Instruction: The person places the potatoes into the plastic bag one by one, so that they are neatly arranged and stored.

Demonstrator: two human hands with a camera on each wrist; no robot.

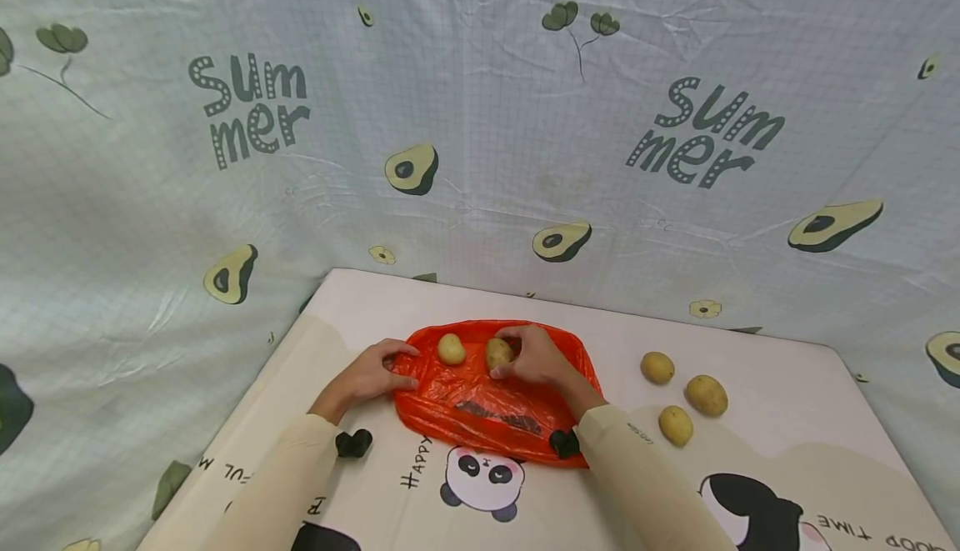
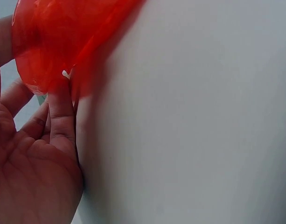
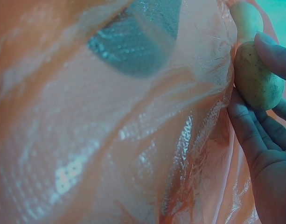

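A red plastic bag (image 1: 480, 401) lies spread on the table. My left hand (image 1: 375, 370) holds the bag's left edge; in the left wrist view, the red film (image 2: 63, 42) passes between the thumb and the fingers (image 2: 61, 112). Over the bag, my right hand (image 1: 536, 357) grips a potato (image 1: 498, 353) between thumb and fingers. Up close in the right wrist view, that potato (image 3: 257, 77) shows small dark specks on its skin. Another potato (image 1: 452, 349) rests on the bag to the left of it.
Three loose potatoes lie on the table right of the bag: one farther back (image 1: 657, 368), a larger one (image 1: 707, 396) and one nearer (image 1: 676, 425). The table cover (image 1: 375, 293) has printed pandas and letters. A patterned curtain (image 1: 480, 117) hangs behind the table.
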